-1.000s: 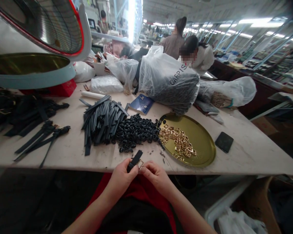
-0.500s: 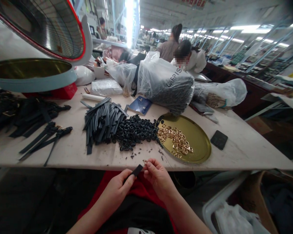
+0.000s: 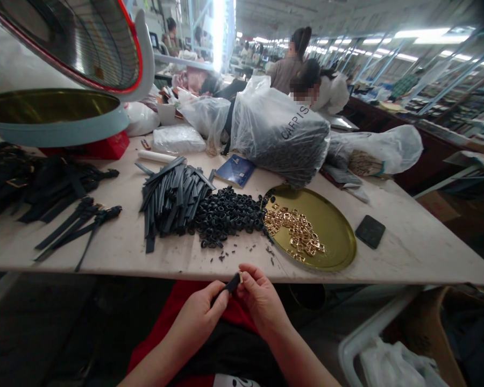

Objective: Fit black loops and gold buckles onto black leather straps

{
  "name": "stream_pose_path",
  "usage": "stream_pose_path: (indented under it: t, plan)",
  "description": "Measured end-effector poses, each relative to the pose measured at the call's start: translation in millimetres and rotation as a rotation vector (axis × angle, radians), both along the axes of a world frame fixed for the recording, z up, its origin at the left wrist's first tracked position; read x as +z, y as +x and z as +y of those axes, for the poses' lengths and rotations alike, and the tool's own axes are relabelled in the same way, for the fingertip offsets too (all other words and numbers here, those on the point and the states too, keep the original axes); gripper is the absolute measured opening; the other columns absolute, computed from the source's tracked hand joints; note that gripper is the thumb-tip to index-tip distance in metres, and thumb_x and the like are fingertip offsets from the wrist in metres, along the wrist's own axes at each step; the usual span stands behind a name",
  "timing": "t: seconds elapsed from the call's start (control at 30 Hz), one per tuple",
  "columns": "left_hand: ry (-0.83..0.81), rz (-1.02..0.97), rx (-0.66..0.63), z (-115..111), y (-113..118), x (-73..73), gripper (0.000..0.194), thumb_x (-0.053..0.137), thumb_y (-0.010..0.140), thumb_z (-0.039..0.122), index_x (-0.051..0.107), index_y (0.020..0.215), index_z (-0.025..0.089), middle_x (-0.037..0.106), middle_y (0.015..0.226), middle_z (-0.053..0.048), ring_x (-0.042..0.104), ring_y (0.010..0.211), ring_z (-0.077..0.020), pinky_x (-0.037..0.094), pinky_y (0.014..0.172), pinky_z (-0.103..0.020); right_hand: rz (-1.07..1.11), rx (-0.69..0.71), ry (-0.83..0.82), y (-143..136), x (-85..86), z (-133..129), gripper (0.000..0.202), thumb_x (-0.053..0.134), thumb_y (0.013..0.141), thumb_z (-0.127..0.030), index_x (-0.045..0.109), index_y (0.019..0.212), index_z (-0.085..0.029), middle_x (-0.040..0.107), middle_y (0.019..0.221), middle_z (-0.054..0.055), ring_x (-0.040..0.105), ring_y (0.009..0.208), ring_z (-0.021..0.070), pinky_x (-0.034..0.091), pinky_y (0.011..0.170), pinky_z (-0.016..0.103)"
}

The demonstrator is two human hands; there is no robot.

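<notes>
A dark strap (image 3: 232, 283) is pinched between the thumb and fingers of my left hand (image 3: 210, 306), in front of the table edge. My right hand (image 3: 262, 298) grips a small gold buckle (image 3: 241, 277) right at the strap's end; whether the strap passes through it I cannot tell. Beyond my hands lie a heap of small black loops (image 3: 226, 215) and a pile of flat dark straps (image 3: 175, 196). More gold buckles (image 3: 300, 231) are spread on a round gold tray (image 3: 334, 236) to the right.
On the left lie finished-looking straps with buckles (image 3: 100, 215), below a pale-blue round pan (image 3: 56, 131) and a red-rimmed heater (image 3: 135, 54). A blue booklet (image 3: 236, 170), a filled plastic bag (image 3: 282, 134) and a black phone-like slab (image 3: 370, 231) are on the table. Other people stand farther back.
The buckle in my right hand and the strap end in my left have come together; a small gap showed between them before. The view has shifted slightly.
</notes>
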State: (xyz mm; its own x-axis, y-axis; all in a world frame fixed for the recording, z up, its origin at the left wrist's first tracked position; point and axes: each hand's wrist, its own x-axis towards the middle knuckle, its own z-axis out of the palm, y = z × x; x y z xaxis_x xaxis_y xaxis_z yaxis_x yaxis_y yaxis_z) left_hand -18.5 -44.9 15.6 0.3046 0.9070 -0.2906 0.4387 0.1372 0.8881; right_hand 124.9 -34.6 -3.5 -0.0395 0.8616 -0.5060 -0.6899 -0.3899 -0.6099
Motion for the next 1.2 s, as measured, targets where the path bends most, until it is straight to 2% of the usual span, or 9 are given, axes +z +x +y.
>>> stream_pose_path:
  t: [0.2, 0.3, 0.43, 0.5, 0.6, 0.77, 0.9, 1.03, 1.2]
  plan:
    - [0.069, 0.183, -0.165, 6, -8, 6.7, 0.026, 0.037, 0.084, 0.030, 0.060, 0.079, 0.021, 0.063, 0.072, -0.001, 0.056, 0.066, -0.0153, 0.038, 0.063, -0.021, 0.039, 0.062, -0.094, -4, -9.1, -6, 0.024, 0.076, 0.060, -0.028, 0.062, 0.075, -0.016, 0.059, 0.066, -0.002, 0.047, 0.048, 0.0030, 0.039, 0.044, 0.013]
    - [0.095, 0.188, -0.206, 8, -7, 6.2, 0.024, 0.037, 0.084, 0.029, 0.058, 0.076, 0.020, 0.062, 0.075, -0.003, 0.056, 0.070, -0.0162, 0.038, 0.064, -0.022, -0.125, 0.126, -0.014, -9, -8.3, -13, 0.024, 0.072, 0.064, -0.034, 0.061, 0.074, -0.015, 0.057, 0.061, -0.004, 0.045, 0.048, 0.0042, 0.038, 0.046, 0.016]
    - [-0.037, -0.027, -0.135, 5, -3, 3.1, 0.015, 0.041, 0.081, 0.025, 0.054, 0.085, 0.018, 0.060, 0.078, -0.001, 0.053, 0.071, -0.0146, 0.039, 0.063, -0.021, -0.538, 0.123, 0.192, -12, -4.8, -23, 0.020, 0.069, 0.067, -0.032, 0.059, 0.073, -0.016, 0.057, 0.063, -0.004, 0.050, 0.059, 0.0093, 0.041, 0.058, 0.021]
    - [-0.119, -0.115, -0.089, 3, -2, 1.5, 0.013, 0.043, 0.080, 0.026, 0.051, 0.083, 0.017, 0.055, 0.070, 0.002, 0.050, 0.064, -0.0122, 0.038, 0.058, -0.020, -0.657, 0.145, 0.283, -11, -3.0, -26, 0.019, 0.066, 0.070, -0.033, 0.057, 0.071, -0.016, 0.058, 0.066, -0.002, 0.051, 0.063, 0.0111, 0.041, 0.061, 0.022]
    - [-0.188, -0.160, -0.063, 0, -3, 1.4, 0.020, 0.042, 0.082, 0.035, 0.049, 0.074, 0.017, 0.046, 0.057, 0.006, 0.041, 0.052, -0.0092, 0.033, 0.050, -0.019, -0.687, 0.200, 0.310, -8, 0.4, -27, 0.021, 0.057, 0.077, -0.036, 0.055, 0.071, -0.017, 0.056, 0.065, -0.002, 0.050, 0.060, 0.0111, 0.040, 0.058, 0.022]
    - [-0.264, -0.191, -0.030, -4, -3, 4.0, 0.023, 0.044, 0.081, 0.038, 0.047, 0.071, 0.017, 0.049, 0.055, 0.007, 0.034, 0.043, -0.0071, 0.027, 0.044, -0.019, -0.709, 0.199, 0.297, -6, 7.7, -27, 0.024, 0.051, 0.081, -0.040, 0.050, 0.070, -0.019, 0.053, 0.058, -0.003, 0.047, 0.053, 0.0110, 0.038, 0.051, 0.022]
    - [-0.212, -0.162, 0.031, -9, 2, 3.1, 0.027, 0.042, 0.081, 0.040, 0.047, 0.067, 0.018, 0.050, 0.055, 0.005, 0.038, 0.045, -0.0085, 0.030, 0.046, -0.020, -0.975, 0.165, 0.452, -4, 8.4, -35, 0.016, 0.052, 0.081, -0.031, 0.054, 0.070, -0.020, 0.055, 0.062, -0.001, 0.048, 0.057, 0.0127, 0.037, 0.055, 0.024]
    - [-0.079, -0.062, 0.069, -16, 3, 2.6, 0.027, 0.043, 0.080, 0.038, 0.047, 0.062, 0.018, 0.051, 0.057, 0.003, 0.047, 0.056, -0.0122, 0.034, 0.054, -0.022, -1.087, 0.240, 0.617, 1, 2.8, -43, 0.010, 0.055, 0.079, -0.023, 0.058, 0.069, -0.022, 0.058, 0.069, 0.001, 0.051, 0.065, 0.0151, 0.037, 0.065, 0.027]
    - [-0.215, -0.090, -0.019, -23, -3, 7.0, 0.031, 0.046, 0.078, 0.046, 0.043, 0.064, 0.019, 0.050, 0.051, 0.006, 0.038, 0.042, -0.0088, 0.027, 0.043, -0.020, -0.888, 0.302, 0.386, 3, -1.8, -44, 0.011, 0.061, 0.073, -0.026, 0.052, 0.071, -0.020, 0.053, 0.064, -0.002, 0.047, 0.058, 0.0123, 0.037, 0.055, 0.023]
